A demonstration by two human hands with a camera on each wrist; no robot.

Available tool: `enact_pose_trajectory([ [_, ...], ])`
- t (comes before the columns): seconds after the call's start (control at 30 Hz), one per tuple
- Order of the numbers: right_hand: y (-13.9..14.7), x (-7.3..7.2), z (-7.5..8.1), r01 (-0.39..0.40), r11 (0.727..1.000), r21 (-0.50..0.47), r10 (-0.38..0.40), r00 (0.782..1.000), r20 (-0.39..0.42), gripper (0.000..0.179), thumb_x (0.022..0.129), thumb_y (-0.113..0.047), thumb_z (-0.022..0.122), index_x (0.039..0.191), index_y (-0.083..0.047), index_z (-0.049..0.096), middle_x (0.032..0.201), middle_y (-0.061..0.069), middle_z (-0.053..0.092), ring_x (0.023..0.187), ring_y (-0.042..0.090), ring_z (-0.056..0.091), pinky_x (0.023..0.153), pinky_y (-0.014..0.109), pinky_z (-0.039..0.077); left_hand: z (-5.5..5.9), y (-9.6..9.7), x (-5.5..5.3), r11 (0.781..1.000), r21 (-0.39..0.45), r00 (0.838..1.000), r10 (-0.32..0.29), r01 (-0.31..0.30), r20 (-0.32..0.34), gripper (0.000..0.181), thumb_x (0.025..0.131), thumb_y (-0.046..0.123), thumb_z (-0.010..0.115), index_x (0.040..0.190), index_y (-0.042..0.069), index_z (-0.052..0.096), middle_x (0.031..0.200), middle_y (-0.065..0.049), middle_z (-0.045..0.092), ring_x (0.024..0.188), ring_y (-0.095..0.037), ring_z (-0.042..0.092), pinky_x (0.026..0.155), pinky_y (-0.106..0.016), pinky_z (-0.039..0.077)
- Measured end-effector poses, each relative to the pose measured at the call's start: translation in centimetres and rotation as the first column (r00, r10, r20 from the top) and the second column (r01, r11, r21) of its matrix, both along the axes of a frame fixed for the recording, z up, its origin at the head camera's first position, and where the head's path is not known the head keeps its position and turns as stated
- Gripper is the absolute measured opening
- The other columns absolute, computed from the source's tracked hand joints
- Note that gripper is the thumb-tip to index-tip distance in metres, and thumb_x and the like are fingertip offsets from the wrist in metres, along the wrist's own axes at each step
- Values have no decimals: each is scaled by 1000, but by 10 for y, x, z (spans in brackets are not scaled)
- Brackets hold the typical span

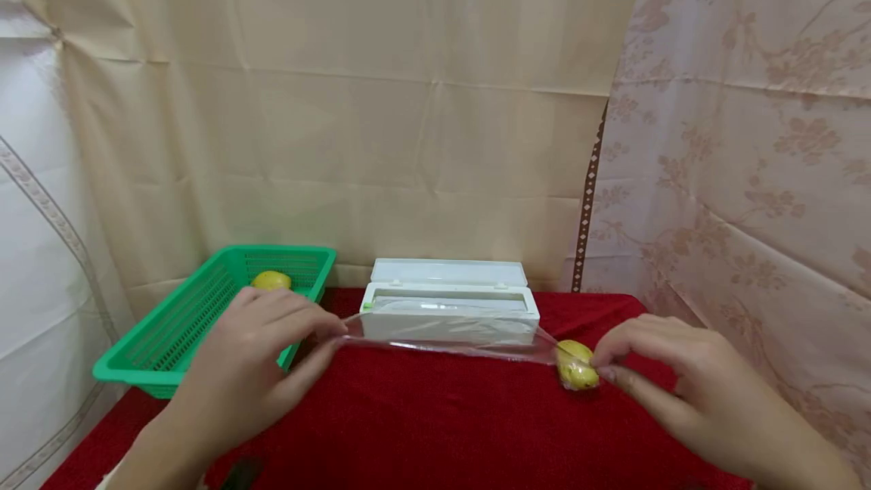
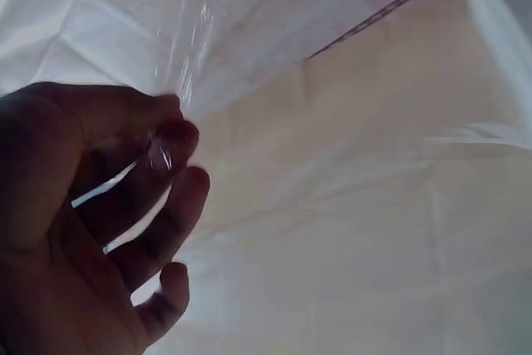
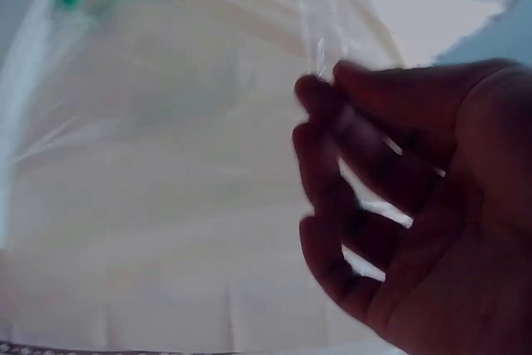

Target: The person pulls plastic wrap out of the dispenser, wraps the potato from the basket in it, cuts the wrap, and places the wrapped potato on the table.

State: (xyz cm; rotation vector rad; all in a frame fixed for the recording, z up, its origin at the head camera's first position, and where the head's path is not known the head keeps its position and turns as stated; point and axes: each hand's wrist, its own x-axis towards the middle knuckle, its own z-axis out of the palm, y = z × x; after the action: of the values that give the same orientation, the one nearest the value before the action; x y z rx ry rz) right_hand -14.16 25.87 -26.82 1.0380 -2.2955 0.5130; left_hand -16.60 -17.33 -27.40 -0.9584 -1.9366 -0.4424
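Observation:
A clear sheet of plastic wrap (image 1: 449,348) stretches between my two hands, running back to the white wrap dispenser (image 1: 449,327) whose lid (image 1: 449,273) stands raised. My left hand (image 1: 255,358) pinches one front corner between thumb and forefinger; the left wrist view shows the film (image 2: 187,47) gathered at those fingertips. On the other side, my right hand (image 1: 687,380) pinches the opposite corner, and the film (image 3: 320,39) rises from its fingertips in the right wrist view. Close by the right fingertips, a yellow fruit (image 1: 577,366) covered in shiny wrap lies on the red cloth.
A green plastic basket (image 1: 139,375) stands at the left with another yellow fruit (image 1: 272,280) in it, partly behind my left hand. Red cloth (image 1: 435,422) covers the table. Beige curtain (image 1: 408,134) hangs behind, and a floral curtain (image 1: 762,172) hangs at the right.

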Motion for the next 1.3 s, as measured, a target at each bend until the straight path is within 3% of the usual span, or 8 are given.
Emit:
enact_pose_trajectory([
  [0.17, 14, 1, -28, -168, 985, 40, 155, 962, 224, 45, 81, -15, 88, 111, -37, 64, 105, -23, 66, 90, -2, 61, 74, 15, 54, -24, -12, 12, 986, -163, 977, -1, 37, 215, 13, 96, 47, 71, 98, 34, 73, 94, 27, 67, 85, 5, 61, 77, -20, 42],
  [0.3, 19, -2, -51, -300, 954, 15, 265, 866, 423, 34, 91, -17, 79, 114, -35, 62, 103, -21, 66, 91, -1, 62, 72, 19, 56, -46, -17, 15, 966, -234, 956, -36, 107, 290, 33, 74, 34, 93, 96, 38, 70, 91, 30, 63, 83, 9, 57, 71, -18, 45],
  [0.4, 18, -6, -69, -379, 925, -21, 332, 781, 529, 29, 95, -12, 73, 112, -33, 63, 102, -20, 67, 91, -1, 63, 72, 20, 55, -63, -18, 12, 945, -273, 946, -89, 178, 311, 30, 75, 32, 91, 93, 39, 69, 86, 30, 62, 81, 11, 54, 70, -13, 42],
  [0.67, 12, -12, -107, -396, 908, -138, 348, 528, 775, 13, 99, -18, 68, 104, -30, 69, 103, -16, 71, 92, -3, 65, 72, 21, 56, -99, -16, 5, 864, -388, 799, -27, 321, 601, 9, 87, 41, 80, 91, 40, 73, 81, 33, 60, 77, 17, 47, 65, -10, 33],
  [0.83, 4, -13, -123, -367, 911, -189, 344, 423, 839, 15, 100, -21, 67, 111, -30, 73, 107, -14, 74, 93, 1, 69, 75, 23, 59, -118, -11, -3, 825, -424, 685, 63, 373, 726, 7, 92, 45, 73, 94, 39, 77, 84, 34, 64, 76, 14, 51, 64, -13, 36],
  [0.93, 2, -16, -134, -397, 907, -142, 330, 458, 826, 17, 103, -24, 64, 116, -32, 73, 108, -18, 74, 94, -2, 68, 76, 22, 59, -129, -8, -8, 816, -434, 644, 101, 383, 758, 10, 93, 46, 71, 94, 38, 77, 82, 33, 65, 74, 13, 52, 65, -15, 39],
  [1.17, 3, -29, -161, -478, 877, 57, 331, 685, 649, 17, 104, -24, 62, 112, -34, 73, 102, -23, 71, 91, -12, 61, 73, 10, 51, -149, -6, -14, 813, -451, 675, 101, 368, 731, 8, 92, 44, 72, 90, 39, 78, 79, 32, 66, 71, 14, 53, 63, -15, 38],
  [1.3, 5, -34, -171, -470, 878, 92, 334, 739, 586, 14, 101, -21, 65, 103, -29, 76, 97, -20, 69, 90, -14, 58, 71, 6, 47, -155, -4, -15, 817, -430, 664, 81, 383, 744, 6, 92, 40, 73, 90, 37, 79, 79, 30, 66, 71, 16, 54, 62, -11, 41],
])
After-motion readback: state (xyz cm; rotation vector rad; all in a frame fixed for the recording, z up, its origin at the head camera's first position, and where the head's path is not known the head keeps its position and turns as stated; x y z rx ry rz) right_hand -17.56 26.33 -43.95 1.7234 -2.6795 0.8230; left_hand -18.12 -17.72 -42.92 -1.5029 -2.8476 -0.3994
